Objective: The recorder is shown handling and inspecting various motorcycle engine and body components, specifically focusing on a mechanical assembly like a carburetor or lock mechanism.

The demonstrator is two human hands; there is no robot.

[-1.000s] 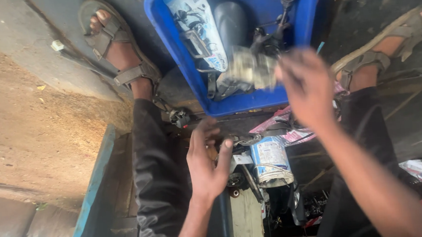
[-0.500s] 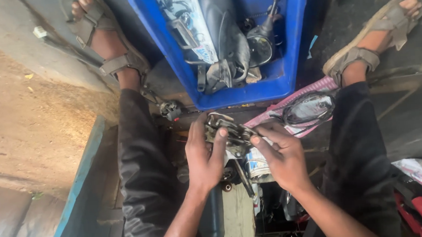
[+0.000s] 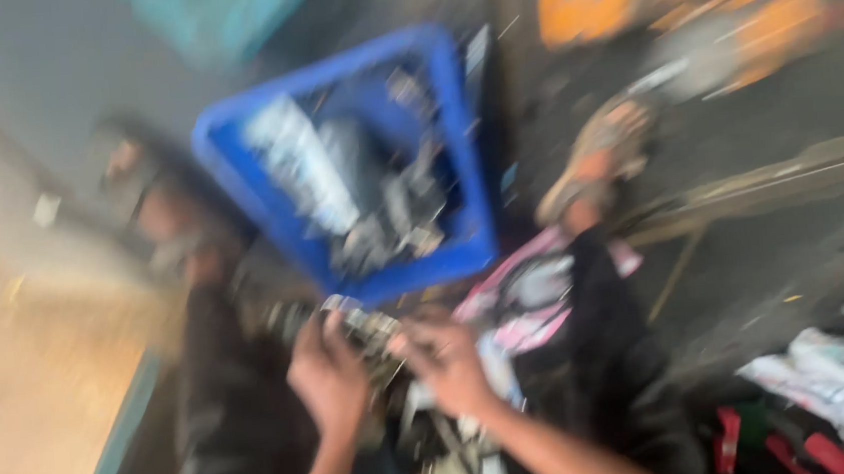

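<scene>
Both hands on a small metal part [image 3: 374, 329], held between the knees just below the blue crate [image 3: 235, 151]. Left hand [image 3: 328, 375] and right hand [image 3: 447, 365] pinch it from each side; finger detail too blurred to tell. Looks like fiddly assembly; next needs steady grip. Versus 0.5 s ago: view swung, crate tilted in frame, hands unchanged.

- My left hand [image 3: 328, 380] sits at about 7 o'clock of the view, fingers curled up and inward, forearm dropping straight to 6 o'clock.
- My right hand [image 3: 449, 365] is just beside it, fingers bent toward 9 o'clock, forearm trailing off to 5 o'clock.
- Blur hides each grip's closure.
</scene>
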